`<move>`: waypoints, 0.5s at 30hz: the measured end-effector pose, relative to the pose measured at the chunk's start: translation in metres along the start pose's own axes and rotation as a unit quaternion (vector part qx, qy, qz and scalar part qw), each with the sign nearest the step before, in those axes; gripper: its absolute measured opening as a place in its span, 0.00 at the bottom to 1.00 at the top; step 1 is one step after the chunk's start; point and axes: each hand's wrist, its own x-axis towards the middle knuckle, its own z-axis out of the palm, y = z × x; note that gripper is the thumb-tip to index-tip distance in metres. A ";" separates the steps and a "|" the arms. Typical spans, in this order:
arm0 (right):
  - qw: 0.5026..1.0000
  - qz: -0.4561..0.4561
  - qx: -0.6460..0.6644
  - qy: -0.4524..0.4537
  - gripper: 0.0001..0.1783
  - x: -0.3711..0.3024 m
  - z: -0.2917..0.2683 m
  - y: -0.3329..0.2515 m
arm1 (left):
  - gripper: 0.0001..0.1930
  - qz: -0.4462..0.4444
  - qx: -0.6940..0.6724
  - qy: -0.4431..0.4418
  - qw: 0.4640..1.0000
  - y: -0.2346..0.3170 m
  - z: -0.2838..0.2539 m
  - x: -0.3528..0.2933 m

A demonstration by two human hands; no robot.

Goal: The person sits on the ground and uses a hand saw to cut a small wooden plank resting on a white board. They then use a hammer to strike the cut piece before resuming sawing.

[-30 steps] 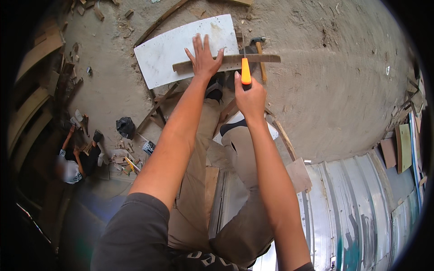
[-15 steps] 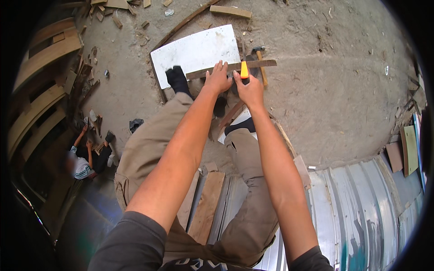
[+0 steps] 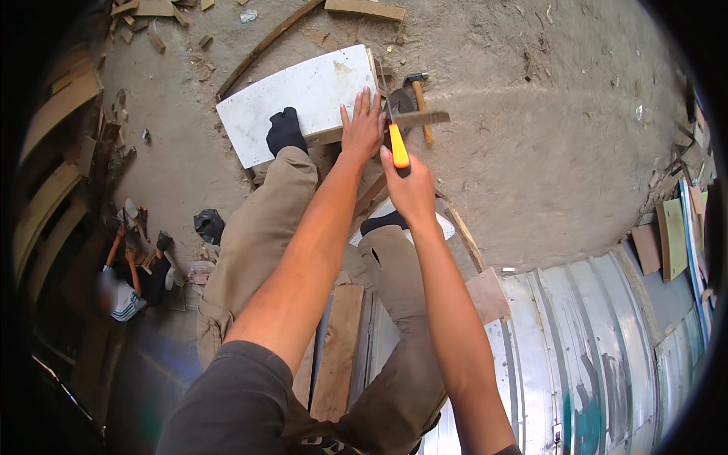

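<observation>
My right hand (image 3: 411, 186) grips a handsaw (image 3: 398, 145) by its yellow and black handle. Its thin blade points away from me, just past the right edge of a white board (image 3: 303, 87). My left hand (image 3: 362, 127) lies flat with fingers stretched at the board's near right corner. A dark wooden strip (image 3: 425, 118) sticks out to the right beyond the saw; my left hand and the saw hide part of it. My left foot in a black sock (image 3: 286, 130) presses on the board.
A hammer (image 3: 421, 106) with a wooden handle lies right of the saw. Wood offcuts (image 3: 155, 38) are scattered at the far left, and corrugated metal sheet (image 3: 576, 326) spreads at the near right. Another person (image 3: 129, 292) sits at the left. A black plastic bag (image 3: 208, 226) lies beside my left leg.
The saw has drawn back toward me, its handle now nearer and its blade more exposed. My left hand stays at the board's corner. The whole view has shifted slightly.
</observation>
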 end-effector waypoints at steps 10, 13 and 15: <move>0.995 0.017 0.001 0.101 0.21 -0.011 0.025 0.002 | 0.39 -0.069 -0.040 0.175 0.981 -0.009 0.010 0.042; 0.992 -0.004 0.001 0.126 0.22 -0.013 0.035 0.001 | 0.39 -0.057 -0.070 0.161 0.983 -0.014 0.006 0.041; 0.995 0.014 -0.010 0.094 0.22 -0.001 0.034 -0.009 | 0.41 -0.070 -0.066 0.141 0.985 -0.014 0.006 0.036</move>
